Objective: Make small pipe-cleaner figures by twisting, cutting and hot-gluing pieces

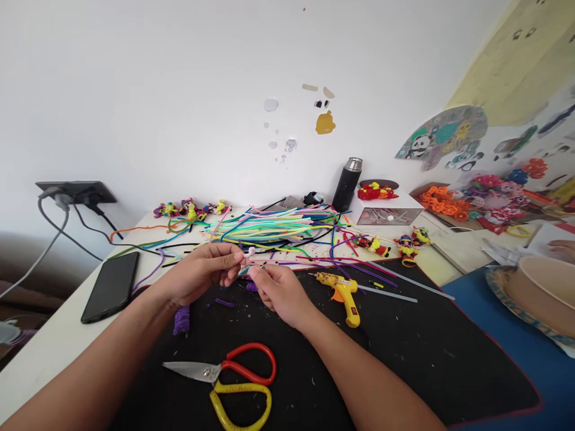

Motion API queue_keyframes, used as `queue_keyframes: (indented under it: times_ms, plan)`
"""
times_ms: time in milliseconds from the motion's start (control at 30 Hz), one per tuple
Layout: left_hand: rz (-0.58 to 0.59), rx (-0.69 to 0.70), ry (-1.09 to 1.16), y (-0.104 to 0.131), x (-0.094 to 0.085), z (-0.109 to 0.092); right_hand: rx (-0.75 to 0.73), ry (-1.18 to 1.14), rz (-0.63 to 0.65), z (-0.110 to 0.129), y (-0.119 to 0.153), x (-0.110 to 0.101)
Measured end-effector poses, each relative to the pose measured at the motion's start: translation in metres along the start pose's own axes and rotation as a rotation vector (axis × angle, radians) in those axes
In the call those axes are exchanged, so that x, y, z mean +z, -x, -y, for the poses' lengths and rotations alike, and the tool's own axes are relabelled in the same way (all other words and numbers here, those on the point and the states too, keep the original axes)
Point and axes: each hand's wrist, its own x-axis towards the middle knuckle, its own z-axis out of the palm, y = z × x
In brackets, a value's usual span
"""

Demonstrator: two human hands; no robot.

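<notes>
My left hand (215, 266) is closed, pinching a small pale pink pipe cleaner piece (250, 252) with a curled end between thumb and forefinger. Just to its right, my right hand (283, 293) is closed too, thumb against the bent fingers; what sits in its pinch is too small to make out. Both hands are raised over the black mat (305, 365). Below them lie open scissors (220, 377) with one red and one yellow handle. A yellow glue gun (341, 294) rests right of my right hand. Under my left wrist stands a purple fuzzy roll (181, 321).
Behind the hands spreads a pile of coloured pipe cleaners (269, 227). A black phone (111, 287) lies at left. Small fuzzy dolls (406, 246), a black flask (347, 184) and a white box (389, 209) stand at the back. Another person's hand (562, 248) shows at far right.
</notes>
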Motion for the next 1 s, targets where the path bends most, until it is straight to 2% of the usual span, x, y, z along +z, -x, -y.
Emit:
queue_keyframes:
  times_ms: [300, 533, 800, 1000]
  plan:
    - [0.040, -0.060, 0.138, -0.002, 0.005, 0.004, -0.033, -0.036, 0.028, 0.008, 0.002, 0.002]
    - [0.085, -0.099, 0.223, -0.001, 0.006, 0.005, -0.038, 0.069, -0.088, -0.006, -0.002, -0.001]
    - [0.092, -0.150, 0.270, -0.001, 0.008, 0.008, -0.056, 0.204, -0.123, 0.006, 0.002, 0.006]
    - [0.098, -0.167, 0.278, -0.002, 0.010, 0.010, -0.058, 0.213, -0.132, 0.005, 0.001, 0.009]
